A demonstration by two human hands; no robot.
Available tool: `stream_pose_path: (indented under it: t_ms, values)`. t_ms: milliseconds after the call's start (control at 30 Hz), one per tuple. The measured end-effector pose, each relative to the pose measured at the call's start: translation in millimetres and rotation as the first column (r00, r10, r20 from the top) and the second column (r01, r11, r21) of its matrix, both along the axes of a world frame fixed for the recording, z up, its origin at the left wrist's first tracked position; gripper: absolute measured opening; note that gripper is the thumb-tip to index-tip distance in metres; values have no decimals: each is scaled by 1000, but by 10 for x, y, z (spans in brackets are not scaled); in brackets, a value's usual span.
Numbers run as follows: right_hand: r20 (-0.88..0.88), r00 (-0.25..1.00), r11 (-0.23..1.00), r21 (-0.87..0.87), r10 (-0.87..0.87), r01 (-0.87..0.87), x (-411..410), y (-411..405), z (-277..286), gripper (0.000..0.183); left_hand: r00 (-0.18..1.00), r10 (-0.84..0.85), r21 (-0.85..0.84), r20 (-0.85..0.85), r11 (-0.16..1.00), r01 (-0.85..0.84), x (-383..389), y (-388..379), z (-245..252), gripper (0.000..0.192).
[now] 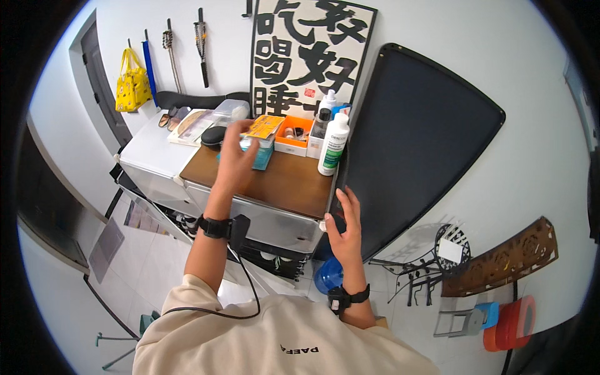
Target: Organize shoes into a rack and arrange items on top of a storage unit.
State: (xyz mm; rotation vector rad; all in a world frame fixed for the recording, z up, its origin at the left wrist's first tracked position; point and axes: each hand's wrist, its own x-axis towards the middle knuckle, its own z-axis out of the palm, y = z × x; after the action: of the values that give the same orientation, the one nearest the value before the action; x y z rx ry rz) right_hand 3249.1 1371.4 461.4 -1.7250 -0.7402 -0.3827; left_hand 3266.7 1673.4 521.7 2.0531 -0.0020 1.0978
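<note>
My left hand (238, 157) reaches over the brown cabinet top (286, 185), fingers spread. Its fingertips are right beside a yellow-orange printed packet (265, 126); whether they touch it I cannot tell. That packet lies on a stack with a teal pack (262, 159) at the bottom, partly hidden by my hand. A black oval case (213, 137) sits just left of my fingers. My right hand (346, 232) is held with nothing in it, fingers apart, by the cabinet's front right corner. Behind it on the top stands a white Dercos bottle (333, 145), upright.
An orange-and-white box (293, 136) holds small items. Further left are a book (190, 129), sunglasses (173, 119) and a clear plastic container (232, 111). A dark panel (422, 117) leans at the right. Shoes (276, 258) fill the lower rack; a blue water jug (329, 275) stands below.
</note>
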Motion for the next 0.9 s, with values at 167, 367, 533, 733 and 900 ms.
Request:
stream_pose_path:
  t_ms: [167, 367, 533, 733, 900]
  values:
    - [33, 999, 1000, -4, 1, -1, 10, -5, -16, 56, 968, 246, 59, 50, 967, -249, -136, 571, -98, 42]
    - [5, 1000, 1000, -17, -9, 9, -33, 22, 34, 56, 910, 412, 171, -58, 902, -397, -153, 1059, -405, 48]
    - [2, 1000, 999, -24, -26, 26, -25, 24, 2, 55, 945, 298, 73, -139, 954, -290, -117, 1175, -574, 50]
    - [-3, 998, 997, -43, -58, 57, -38, 36, -25, 55, 969, 193, -47, -153, 978, -202, -154, 1112, -547, 48]
    - [-19, 997, 996, -39, -81, 81, -49, 53, -53, 56, 961, 272, 99, -57, 959, -266, -335, 1018, -498, 47]
